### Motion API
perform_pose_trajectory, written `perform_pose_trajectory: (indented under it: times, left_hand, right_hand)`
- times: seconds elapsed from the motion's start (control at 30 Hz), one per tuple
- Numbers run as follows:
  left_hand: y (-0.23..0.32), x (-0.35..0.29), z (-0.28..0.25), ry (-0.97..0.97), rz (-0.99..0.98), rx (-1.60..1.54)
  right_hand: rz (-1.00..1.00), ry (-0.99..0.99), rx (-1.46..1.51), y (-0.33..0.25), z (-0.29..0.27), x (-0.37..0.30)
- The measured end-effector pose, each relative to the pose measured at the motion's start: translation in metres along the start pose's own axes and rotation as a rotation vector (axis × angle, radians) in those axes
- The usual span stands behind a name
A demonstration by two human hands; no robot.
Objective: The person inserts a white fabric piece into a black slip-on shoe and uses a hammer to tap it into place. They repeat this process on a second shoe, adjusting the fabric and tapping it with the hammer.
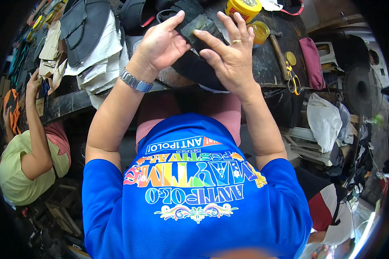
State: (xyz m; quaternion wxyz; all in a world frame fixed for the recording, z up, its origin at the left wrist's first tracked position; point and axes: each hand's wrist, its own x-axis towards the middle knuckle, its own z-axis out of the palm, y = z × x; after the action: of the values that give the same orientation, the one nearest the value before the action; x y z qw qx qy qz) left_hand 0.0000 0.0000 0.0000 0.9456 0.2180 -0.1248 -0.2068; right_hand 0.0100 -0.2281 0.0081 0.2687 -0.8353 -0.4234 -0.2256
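Note:
A small dark block point(199, 28) with a rough, yellowish-flecked face rests against the fingers of my left hand point(161, 46). That hand is palm up, its thumb lifted off; its other fingers are partly hidden behind the block. The index fingertip of my right hand point(233, 54) touches the block's face, while the remaining fingers are spread and hold nothing. Beneath both hands lies a black curved piece point(199, 71) on the workbench. A yellow tub point(243, 8) and an open jar of amber stuff point(260, 32) stand just beyond my right hand.
A hammer point(278, 56), yellow-handled scissors point(294, 82) and a maroon roll point(311, 62) lie on the right of the dark bench point(263, 69). Black flat pieces point(84, 32) top stacked white sheets point(101, 64) at left. A person in pale green point(26, 168) works farther left.

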Motion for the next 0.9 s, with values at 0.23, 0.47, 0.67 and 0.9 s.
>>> perform_pose_trajectory:
  times: [0.23,0.47,0.67,0.9]
  left_hand:
    - [-0.002,-0.002,-0.004,-0.011,0.029,0.051]
    - [-0.002,-0.001,0.010,0.146,0.018,0.072]
    - [-0.009,-0.001,0.025,0.338,0.085,0.195]
    - [-0.012,-0.002,0.036,0.423,0.101,0.260]
  right_hand:
    - [-0.029,-0.067,-0.215,-0.018,0.009,0.002]
    - [0.002,0.012,0.085,0.000,-0.003,0.000]
    - [0.140,0.040,0.011,0.003,0.011,-0.002]
    - [0.225,0.042,-0.040,0.012,0.013,0.011]
